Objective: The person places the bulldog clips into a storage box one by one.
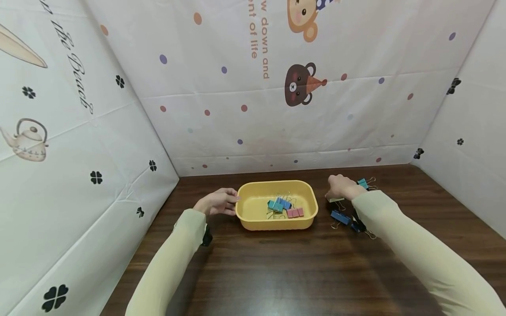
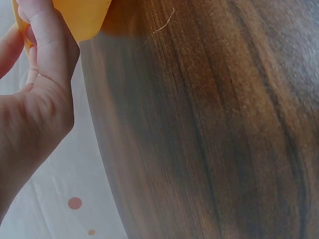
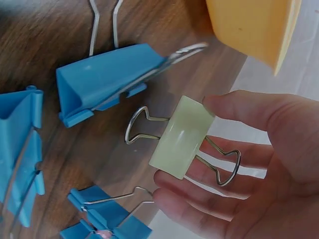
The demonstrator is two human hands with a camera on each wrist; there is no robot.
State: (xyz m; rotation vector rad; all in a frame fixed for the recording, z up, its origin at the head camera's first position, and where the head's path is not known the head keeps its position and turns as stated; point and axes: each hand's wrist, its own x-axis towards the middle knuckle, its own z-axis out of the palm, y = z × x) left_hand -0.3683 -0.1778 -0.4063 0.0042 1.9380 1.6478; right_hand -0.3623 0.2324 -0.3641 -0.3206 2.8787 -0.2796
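Observation:
A yellow plastic basket (image 1: pixel 276 224) stands at the back middle of the table, its left end held at the rim by my left hand (image 1: pixel 221 202). Inside it lie a teal binder clip (image 1: pixel 275 206), a blue one (image 1: pixel 283 202) and a pink one (image 1: pixel 295 213). To the basket's right, my right hand (image 1: pixel 341 187) pinches a pale green binder clip (image 3: pixel 182 137) between thumb and fingers. In the right wrist view, both wire handles of that clip stick out. Close to this hand lie a large blue binder clip (image 3: pixel 109 74) and a smaller blue clip (image 3: pixel 112 211).
Another blue clip (image 3: pixel 17 154) shows at the left edge of the right wrist view. A teal clip (image 1: pixel 363 183) lies beyond the right wrist. The dark wooden table (image 1: pixel 269 272) meets printed white sheets (image 1: pixel 221 131) at its back and sides.

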